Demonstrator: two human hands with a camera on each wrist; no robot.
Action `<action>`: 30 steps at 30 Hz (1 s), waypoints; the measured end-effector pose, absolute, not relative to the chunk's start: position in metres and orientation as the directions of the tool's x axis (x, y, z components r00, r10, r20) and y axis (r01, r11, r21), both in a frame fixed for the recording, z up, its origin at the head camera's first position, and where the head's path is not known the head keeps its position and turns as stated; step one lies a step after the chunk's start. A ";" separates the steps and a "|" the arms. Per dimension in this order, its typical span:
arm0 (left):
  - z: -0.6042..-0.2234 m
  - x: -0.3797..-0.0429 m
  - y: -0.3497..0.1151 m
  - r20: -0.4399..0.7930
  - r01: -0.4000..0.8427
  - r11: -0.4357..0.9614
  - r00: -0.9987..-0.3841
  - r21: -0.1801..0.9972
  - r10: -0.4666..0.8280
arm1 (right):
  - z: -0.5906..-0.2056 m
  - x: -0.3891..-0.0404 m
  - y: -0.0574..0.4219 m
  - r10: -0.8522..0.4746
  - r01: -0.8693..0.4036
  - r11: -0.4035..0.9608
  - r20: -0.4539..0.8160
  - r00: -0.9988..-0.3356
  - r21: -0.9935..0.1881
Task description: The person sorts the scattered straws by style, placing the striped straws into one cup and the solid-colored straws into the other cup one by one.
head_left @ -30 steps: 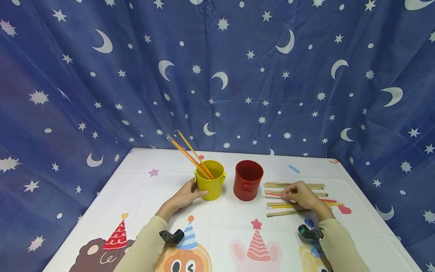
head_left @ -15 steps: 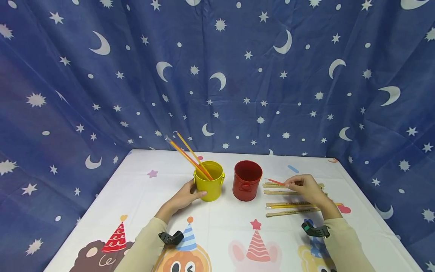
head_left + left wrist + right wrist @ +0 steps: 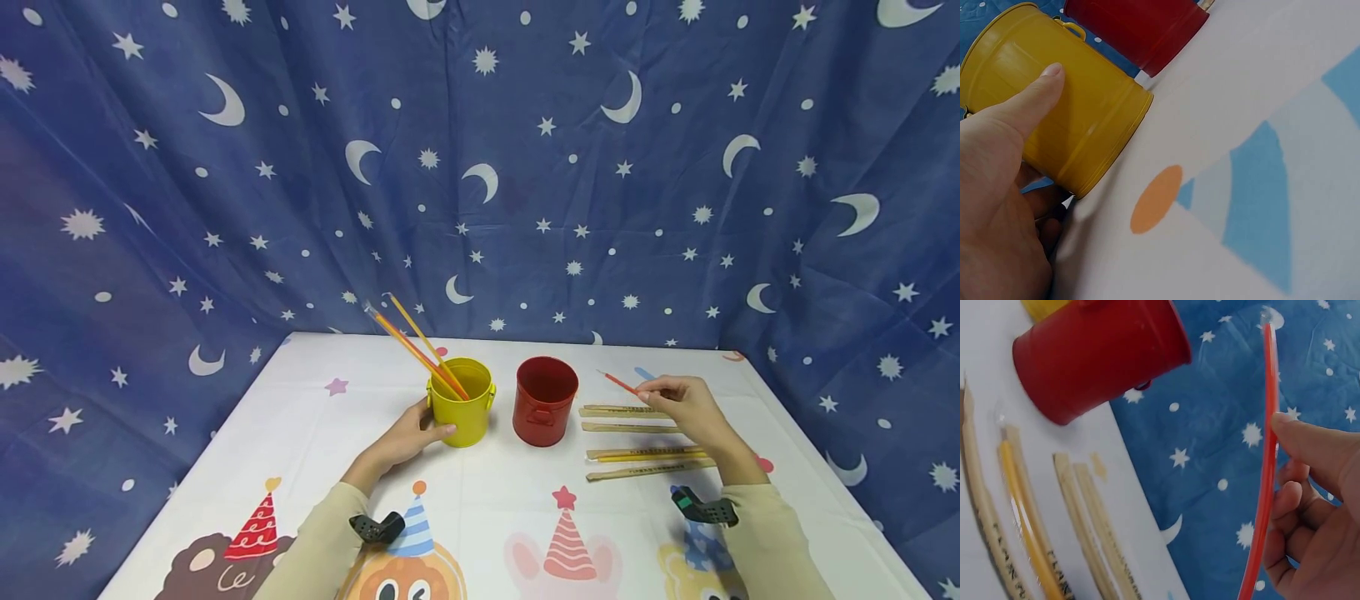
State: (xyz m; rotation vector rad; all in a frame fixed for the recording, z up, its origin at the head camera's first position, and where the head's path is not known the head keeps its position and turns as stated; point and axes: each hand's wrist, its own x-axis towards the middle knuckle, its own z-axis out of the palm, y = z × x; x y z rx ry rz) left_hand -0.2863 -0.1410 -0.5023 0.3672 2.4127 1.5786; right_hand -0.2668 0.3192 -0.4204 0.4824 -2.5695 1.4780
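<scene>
My left hand [image 3: 405, 433] holds the yellow bucket [image 3: 465, 421] by its left side. In the left wrist view the thumb lies on the wall of that bucket, and the other fingers are partly hidden behind it. Several yellow and orange-red straws [image 3: 412, 340] lean out of the bucket to the left. Between thumb and fingers, my right hand [image 3: 686, 408] pinches a red straw [image 3: 1267, 437] in a clear wrapper, raised above the table. Just left of that straw stands a red bucket [image 3: 543, 412], upright.
Several slim brown paper-wrapped sticks [image 3: 630, 428] lie in rows below the right hand. Among them is a yellow straw [image 3: 1025, 519] in a clear wrapper. The white patterned tablecloth [image 3: 487, 500] ends at a blue star-and-moon curtain [image 3: 525, 267].
The right hand has lifted the red straw from among the wrapped sticks and moved it up and slightly right. The left hand stays on the yellow bucket.
</scene>
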 end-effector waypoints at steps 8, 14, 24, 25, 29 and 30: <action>-0.503 -0.288 -0.141 -0.062 0.077 0.385 -0.940 0.919 0.336 | -0.407 -0.261 0.311 -0.123 -0.346 0.421 0.325 -0.938 -0.839; -0.504 -0.289 -0.141 -0.038 0.099 0.367 -0.937 0.925 0.348 | -0.397 -0.255 0.303 -0.061 -0.343 0.356 0.344 -0.937 -0.869; -0.503 -0.287 -0.141 -0.061 0.075 0.382 -0.942 0.921 0.331 | -0.391 -0.250 0.295 -0.031 -0.326 0.028 0.325 -0.945 -0.945; -0.503 -0.288 -0.141 -0.057 0.079 0.379 -0.941 0.922 0.334 | -0.390 -0.249 0.294 -0.034 -0.320 -0.002 0.320 -0.947 -0.947; -0.503 -0.287 -0.140 -0.060 0.072 0.372 -0.941 0.925 0.332 | -0.389 -0.246 0.289 -0.055 -0.314 -0.139 0.324 -0.945 -0.939; -0.503 -0.287 -0.140 -0.061 0.070 0.374 -0.942 0.925 0.329 | -0.389 -0.246 0.288 -0.061 -0.314 -0.166 0.328 -0.943 -0.935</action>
